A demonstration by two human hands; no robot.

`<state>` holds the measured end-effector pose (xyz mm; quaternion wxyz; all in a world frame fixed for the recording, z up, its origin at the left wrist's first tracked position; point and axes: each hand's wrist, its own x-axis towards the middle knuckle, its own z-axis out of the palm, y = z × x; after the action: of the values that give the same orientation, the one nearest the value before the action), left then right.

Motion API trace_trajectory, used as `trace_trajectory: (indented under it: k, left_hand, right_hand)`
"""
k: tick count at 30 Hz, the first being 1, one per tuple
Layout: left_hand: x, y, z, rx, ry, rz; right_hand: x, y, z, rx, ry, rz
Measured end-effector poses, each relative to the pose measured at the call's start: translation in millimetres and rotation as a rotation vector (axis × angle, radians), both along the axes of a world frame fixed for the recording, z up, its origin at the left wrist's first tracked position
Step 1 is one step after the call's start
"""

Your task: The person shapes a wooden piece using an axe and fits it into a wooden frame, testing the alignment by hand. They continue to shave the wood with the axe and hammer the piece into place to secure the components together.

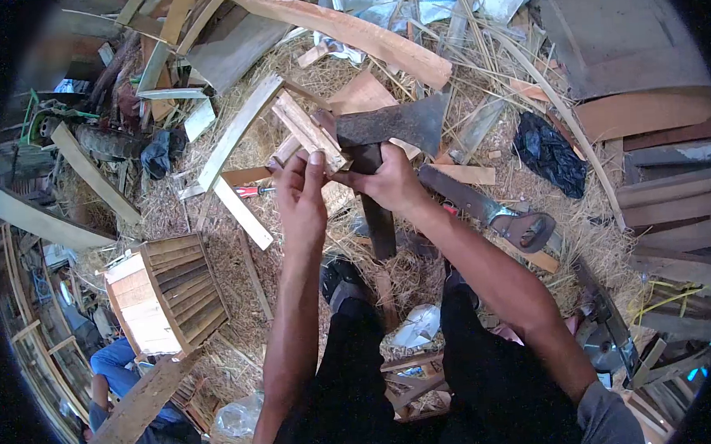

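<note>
My left hand has its fingers closed on the lower end of a short wooden piece. Beside it, my right hand is wrapped round an axe near its head; the dark axe blade points right and its handle hangs down toward the ground. The wooden piece leans against the left side of the axe head. Left of my hands lies a screwdriver with a red handle. A handsaw rests on the straw to the right of my right hand.
A slatted wooden box stands at the left, with another person in blue trousers below it. Boards and shavings litter the ground. A black plastic bag lies at the right. My feet stand below the axe.
</note>
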<state>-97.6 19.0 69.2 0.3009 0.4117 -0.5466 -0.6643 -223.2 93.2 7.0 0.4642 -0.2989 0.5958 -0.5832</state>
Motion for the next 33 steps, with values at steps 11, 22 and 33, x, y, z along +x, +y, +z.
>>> trace_trajectory:
  k: [11, 22, 33]
  left_hand:
    - [-8, 4, -23, -0.038, -0.019, 0.1]
    - [-9, 5, -20, 0.02, 0.015, 0.062]
    - [-12, 6, -24, -0.002, 0.119, 0.131]
  right_hand:
    - [-50, 39, 71, 0.158, 0.207, -0.008]
    - [-28, 22, 174, 0.402, 0.976, 0.364]
    - [-16, 20, 187, 0.156, 1.065, 0.23]
